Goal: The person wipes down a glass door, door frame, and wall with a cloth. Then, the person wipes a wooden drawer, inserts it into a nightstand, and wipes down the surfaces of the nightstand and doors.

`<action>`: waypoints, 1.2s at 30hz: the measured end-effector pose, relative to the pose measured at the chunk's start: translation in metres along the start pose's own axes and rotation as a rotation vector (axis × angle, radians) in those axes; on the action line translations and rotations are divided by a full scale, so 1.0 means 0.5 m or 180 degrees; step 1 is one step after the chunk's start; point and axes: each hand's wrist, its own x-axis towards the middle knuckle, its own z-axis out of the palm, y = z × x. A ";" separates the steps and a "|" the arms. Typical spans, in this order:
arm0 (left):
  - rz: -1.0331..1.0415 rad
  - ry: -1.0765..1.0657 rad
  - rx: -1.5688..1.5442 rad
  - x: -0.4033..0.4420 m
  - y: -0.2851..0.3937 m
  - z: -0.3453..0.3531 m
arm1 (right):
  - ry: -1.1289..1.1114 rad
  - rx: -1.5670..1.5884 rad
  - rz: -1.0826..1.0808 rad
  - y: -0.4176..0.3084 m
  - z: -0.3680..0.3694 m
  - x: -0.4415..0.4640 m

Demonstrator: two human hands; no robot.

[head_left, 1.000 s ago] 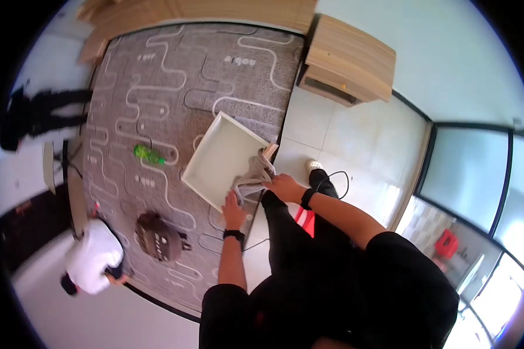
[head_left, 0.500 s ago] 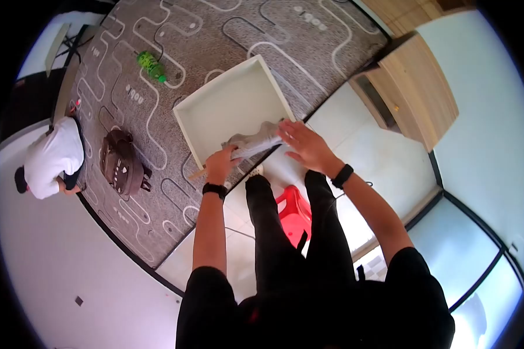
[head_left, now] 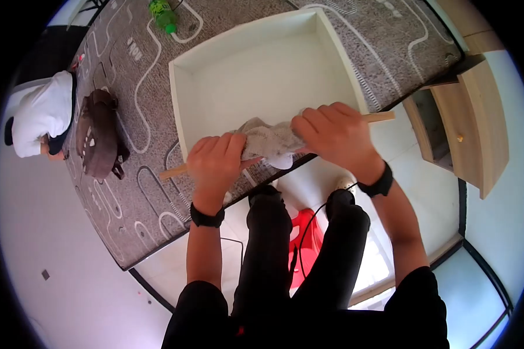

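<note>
A white-lined drawer [head_left: 256,70] lies on the patterned mat, its long wooden front edge [head_left: 381,117] towards me. A crumpled grey cloth [head_left: 269,141] is draped over the middle of that edge, with a white patch hanging below it. My left hand [head_left: 215,166] is closed around the cloth's left end and the front edge, the thumb pointing inward. On the other side my right hand [head_left: 337,139] is closed over the cloth's right end and the same edge, its fingers curled over the top. The hands hide parts of the cloth and the edge.
A green bottle [head_left: 163,16] lies beyond the drawer. A brown backpack [head_left: 101,134] rests on the mat at left, near a person in a white shirt [head_left: 43,113]. A wooden cabinet [head_left: 477,125] stands at right. Between my legs is a red stool [head_left: 303,244].
The drawer now looks larger and nearer, and turned more squarely to me. My right hand has gone from lying loosely on the cloth to curling over the edge; my hands are farther apart.
</note>
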 end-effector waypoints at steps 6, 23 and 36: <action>-0.0135 0.0168 0.0171 -0.015 0.010 0.004 | 0.0762 -0.0353 -0.0428 -0.001 0.020 -0.014; -0.0292 0.1252 0.0168 -0.029 0.027 0.005 | 0.0853 -0.0386 0.0508 -0.095 0.002 -0.005; -0.0595 -0.0061 0.0412 -0.155 -0.046 -0.083 | 0.2138 0.1083 -0.0032 -0.399 -0.475 -0.137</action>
